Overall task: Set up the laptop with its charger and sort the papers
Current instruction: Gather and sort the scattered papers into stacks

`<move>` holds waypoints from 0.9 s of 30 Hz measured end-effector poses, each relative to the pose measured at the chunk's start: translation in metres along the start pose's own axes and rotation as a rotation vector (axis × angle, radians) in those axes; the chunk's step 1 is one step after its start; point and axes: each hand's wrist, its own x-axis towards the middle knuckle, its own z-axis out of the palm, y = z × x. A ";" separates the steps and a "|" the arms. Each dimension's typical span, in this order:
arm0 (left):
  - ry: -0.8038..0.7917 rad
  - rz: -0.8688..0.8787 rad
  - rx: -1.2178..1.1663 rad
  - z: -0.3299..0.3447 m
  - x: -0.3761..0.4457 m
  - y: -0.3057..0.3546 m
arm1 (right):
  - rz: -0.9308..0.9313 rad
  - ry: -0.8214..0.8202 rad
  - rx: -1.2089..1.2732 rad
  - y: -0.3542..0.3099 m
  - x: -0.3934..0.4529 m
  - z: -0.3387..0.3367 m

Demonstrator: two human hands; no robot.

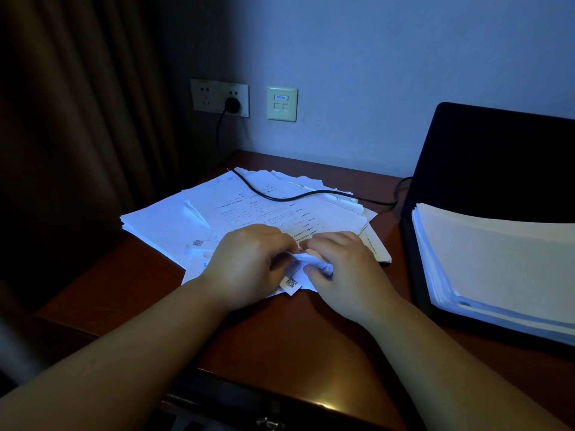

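1. The step in hand looked like pulling one small slip (pixel 294 276) out of the loose pile of papers (pixel 249 209) spread on the desk (pixel 280 337); it would go best if the slip were smoothed flat before being placed, since its top edge was crumpled between the fingers
2. The charger cable (pixel 280 195) lay across the back of the pile, running from the plug (pixel 232 105) in the wall socket (pixel 219 98) towards the laptop (pixel 497 163) at the right; lifting sheets from the near edge rather than dragging the whole pile would probably keep the cable from being tugged
3. A tidy stack of sheets (pixel 497 262) already rested on the laptop's base, so sorted pieces seemed to belong there; whether the small slip belonged with them could not be told
4. The left hand (pixel 249 269) was curled palm-down over the slip, its fingers bent and pinching the left side of the paper
5. The right hand (pixel 342 269) was likewise curled, thumb and fingertips nipping the crumpled right edge, so both hands gripped the same slip just above the pile's near edge
6. Both forearms reached in from the near side of the desk, angled inward so the hands nearly met, wrists low and close to the desk
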 end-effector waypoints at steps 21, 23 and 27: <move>-0.050 -0.016 -0.124 -0.008 0.002 0.018 | 0.010 0.032 -0.128 -0.012 -0.013 -0.030; -0.025 -0.055 -0.158 -0.009 0.005 0.025 | -0.028 0.074 -0.066 -0.012 -0.018 -0.034; -0.111 -0.095 -0.368 -0.020 0.015 0.045 | -0.018 0.223 0.150 -0.007 -0.028 -0.046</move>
